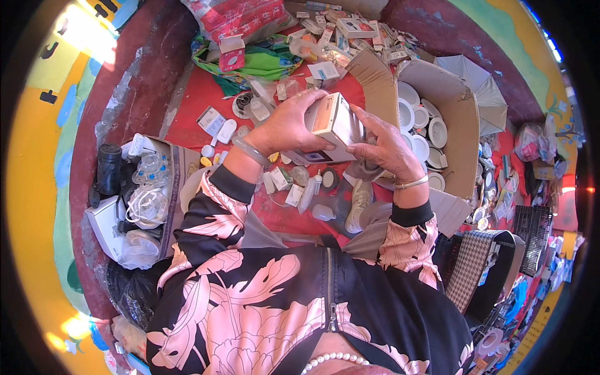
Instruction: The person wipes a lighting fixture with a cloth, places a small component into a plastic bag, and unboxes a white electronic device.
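Note:
A small white and brown product carton (344, 125) bearing print is held up before my chest. My left hand (287, 123) grips it from the left, with the thumb low on its near side and fingers over the far edge. On the opposite side, my right hand (390, 143) has fingers and thumb against the carton's right edge. Below them, a red cloth (276, 215) carries small white boxes (294, 195), a clear bottle (323, 212) and a white handheld device (227, 131). A pink open box (232, 54) stands farther off. The carton's contents are hidden.
At right stands a large open cardboard box (457, 154) of round white light fittings (406, 115). A carton at left holds cables (147, 206) and plastic-wrapped parts. Piled small boxes (356, 29) lie at the back, near a silver umbrella (478, 89). A maroon wall (122, 117) borders the left.

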### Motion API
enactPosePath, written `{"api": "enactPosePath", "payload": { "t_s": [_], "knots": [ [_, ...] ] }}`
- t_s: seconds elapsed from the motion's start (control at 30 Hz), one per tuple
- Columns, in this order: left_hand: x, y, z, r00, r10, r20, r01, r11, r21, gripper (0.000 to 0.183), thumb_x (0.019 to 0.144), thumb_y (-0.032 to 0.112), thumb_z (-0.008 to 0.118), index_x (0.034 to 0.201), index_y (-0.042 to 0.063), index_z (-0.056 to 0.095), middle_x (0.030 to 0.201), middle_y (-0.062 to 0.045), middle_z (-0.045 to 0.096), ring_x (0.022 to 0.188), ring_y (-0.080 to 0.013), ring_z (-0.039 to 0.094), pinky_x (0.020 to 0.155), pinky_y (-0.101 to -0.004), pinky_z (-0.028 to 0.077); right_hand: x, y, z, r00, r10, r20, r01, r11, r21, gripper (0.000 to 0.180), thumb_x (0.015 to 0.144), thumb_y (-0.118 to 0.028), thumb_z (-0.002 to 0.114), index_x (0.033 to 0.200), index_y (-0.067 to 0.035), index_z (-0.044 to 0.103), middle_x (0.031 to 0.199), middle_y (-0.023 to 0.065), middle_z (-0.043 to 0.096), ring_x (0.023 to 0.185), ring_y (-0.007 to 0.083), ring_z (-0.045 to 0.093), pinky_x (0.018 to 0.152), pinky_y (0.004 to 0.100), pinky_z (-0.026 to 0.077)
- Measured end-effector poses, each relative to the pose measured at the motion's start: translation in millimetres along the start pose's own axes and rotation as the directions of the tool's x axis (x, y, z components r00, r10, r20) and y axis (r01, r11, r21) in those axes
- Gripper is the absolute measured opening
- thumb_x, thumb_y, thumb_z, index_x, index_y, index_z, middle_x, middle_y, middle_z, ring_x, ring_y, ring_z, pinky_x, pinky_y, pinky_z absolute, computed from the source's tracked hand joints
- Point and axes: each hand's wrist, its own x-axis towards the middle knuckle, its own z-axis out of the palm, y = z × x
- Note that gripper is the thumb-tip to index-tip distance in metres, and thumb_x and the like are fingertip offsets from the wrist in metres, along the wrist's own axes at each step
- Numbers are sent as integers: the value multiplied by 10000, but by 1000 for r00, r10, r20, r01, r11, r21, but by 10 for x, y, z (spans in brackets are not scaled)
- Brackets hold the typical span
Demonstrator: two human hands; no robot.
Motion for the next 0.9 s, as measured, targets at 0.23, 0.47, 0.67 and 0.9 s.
{"api": "enactPosePath", "payload": {
  "t_s": [0.23,0.47,0.67,0.9],
  "knots": [
    [-21,38,-7,1000,-19,19,19,1000,1,915,497,304,846,1259,-3,443,1149,-148,560,1058,-248,555,927,-335,415,-31,-40,-10,1000,-5,5,6,998,-56,696,694,-253,716,1298,-21,460,1158,222,569,1065,337,564,893,353,439],
    [-9,-5,62,1000,22,5,-22,996,91,888,503,333,841,1230,-3,459,1114,-155,562,1045,-286,553,916,-352,418,-29,-44,35,993,-119,-12,115,976,-183,723,651,-208,710,1295,-14,444,1192,217,548,1071,363,544,894,377,445],
    [3,16,83,998,-36,58,27,990,140,892,498,353,844,1222,-4,465,1128,-170,551,1062,-311,542,917,-359,418,-24,27,69,996,-89,28,93,973,-212,785,644,-221,709,1331,-15,388,1209,216,533,1056,369,547,869,390,457],
    [-53,-81,150,994,84,63,-99,953,287,860,493,348,850,1187,-8,487,1112,-181,552,1033,-321,549,905,-366,427,-63,-5,200,997,-72,11,71,920,-385,869,609,-270,725,1348,-8,350,1160,226,546,987,365,577,801,406,478]
  ]
}}
